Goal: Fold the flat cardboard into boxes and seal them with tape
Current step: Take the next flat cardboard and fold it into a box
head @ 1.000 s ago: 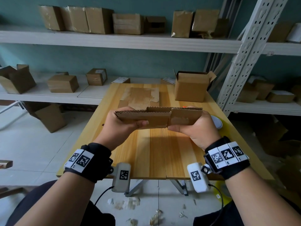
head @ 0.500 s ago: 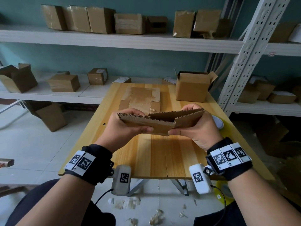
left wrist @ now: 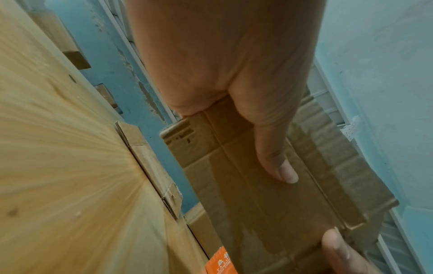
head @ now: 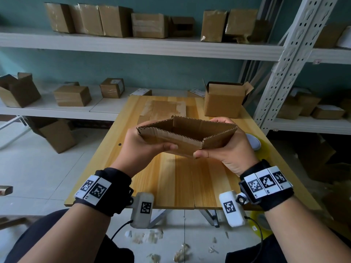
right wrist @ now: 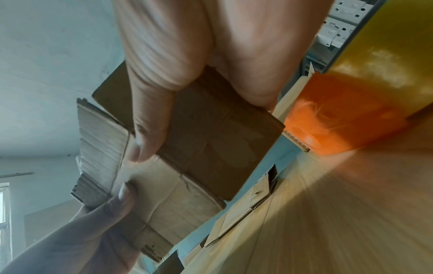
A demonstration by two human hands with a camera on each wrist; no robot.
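Note:
A brown cardboard box blank (head: 190,136) hangs above the wooden table (head: 182,183), partly spread into a flattened diamond shape with its hollow inside showing. My left hand (head: 144,147) grips its left end, thumb on the near wall. My right hand (head: 226,149) grips the right end, thumb under the near wall, fingers behind. In the left wrist view the left thumb (left wrist: 276,163) lies on the cardboard (left wrist: 269,204). In the right wrist view the right thumb (right wrist: 147,133) presses the cardboard (right wrist: 211,140). An orange tape dispenser (right wrist: 339,118) sits close behind.
A stack of flat cardboard (head: 163,109) lies at the table's far middle. An open box (head: 224,99) stands at the far right corner. A white round object (head: 252,142) sits by the right edge. Shelves (head: 133,44) with boxes line the wall; a metal rack (head: 296,54) stands on the right.
The flat blank has been pushed apart from both ends, from a closed slab to a wide hollow diamond. Both hands kept their grip and rose slightly.

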